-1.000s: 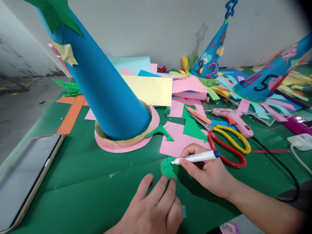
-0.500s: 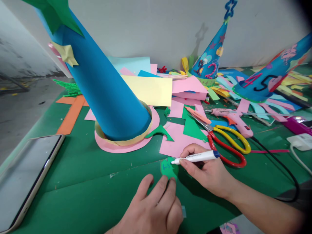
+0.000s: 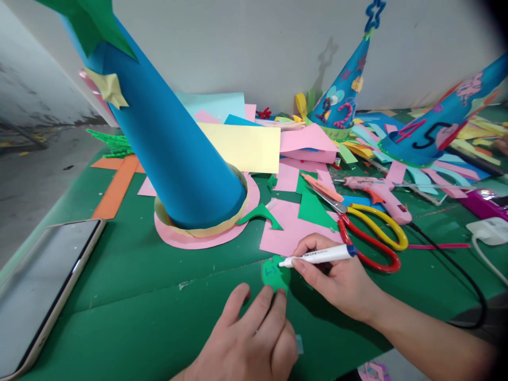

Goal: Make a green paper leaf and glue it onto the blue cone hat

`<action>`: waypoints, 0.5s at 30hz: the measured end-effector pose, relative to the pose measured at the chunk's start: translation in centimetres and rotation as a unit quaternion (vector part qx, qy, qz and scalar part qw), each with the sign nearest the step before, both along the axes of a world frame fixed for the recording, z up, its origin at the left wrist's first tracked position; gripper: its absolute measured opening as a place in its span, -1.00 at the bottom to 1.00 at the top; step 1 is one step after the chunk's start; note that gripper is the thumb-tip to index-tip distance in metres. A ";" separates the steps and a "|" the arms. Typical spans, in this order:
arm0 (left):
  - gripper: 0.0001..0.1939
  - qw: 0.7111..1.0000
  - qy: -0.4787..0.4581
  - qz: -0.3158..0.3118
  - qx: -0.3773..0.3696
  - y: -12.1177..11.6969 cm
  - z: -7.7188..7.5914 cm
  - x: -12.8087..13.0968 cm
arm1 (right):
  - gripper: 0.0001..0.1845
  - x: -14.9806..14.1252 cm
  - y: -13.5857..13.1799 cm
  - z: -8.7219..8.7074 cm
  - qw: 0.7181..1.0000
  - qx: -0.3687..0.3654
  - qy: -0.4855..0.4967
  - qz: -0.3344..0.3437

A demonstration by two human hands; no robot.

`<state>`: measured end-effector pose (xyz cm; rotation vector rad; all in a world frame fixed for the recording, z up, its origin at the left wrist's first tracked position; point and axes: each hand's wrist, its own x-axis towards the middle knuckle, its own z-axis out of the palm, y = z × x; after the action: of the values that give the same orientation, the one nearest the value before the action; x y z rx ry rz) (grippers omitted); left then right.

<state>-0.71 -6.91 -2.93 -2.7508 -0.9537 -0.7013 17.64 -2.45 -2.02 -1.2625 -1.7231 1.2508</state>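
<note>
My right hand (image 3: 341,280) pinches a white marker (image 3: 321,256) with a dark blue end. The marker's tip touches a small round piece of green paper (image 3: 275,279), which bears a few blue marks near its upper left. My left hand (image 3: 254,336) lies palm down, fingers stretched out, with fingertips resting on the lower edge of that green paper. Just beyond, pink paper (image 3: 278,233) and green scraps (image 3: 315,206) lie on the table. A tall blue paper cone hat (image 3: 178,153) with a pink brim stands to the upper left of my hands.
Red-and-yellow-handled scissors (image 3: 371,238) lie just beyond my right hand, near a pink glue gun (image 3: 381,196) with a black cord. A phone (image 3: 47,286) lies at left. Two decorated blue cone hats (image 3: 341,95) stand among paper strips at the back right.
Both hands and the marker stay almost exactly where they were. At the far right edge, a small blurred skin-toned shape now shows.
</note>
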 end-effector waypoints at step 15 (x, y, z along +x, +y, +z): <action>-0.81 1.000 -0.004 0.006 0.003 -0.2 -0.1 0.0 | -0.89 0.0 -0.1 0.1 1.000 0.000 -0.006 -0.001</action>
<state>-0.75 -7.08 -2.99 -2.7381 -0.9670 -0.7130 17.60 -2.52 -1.92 -1.2727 -1.7306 1.2445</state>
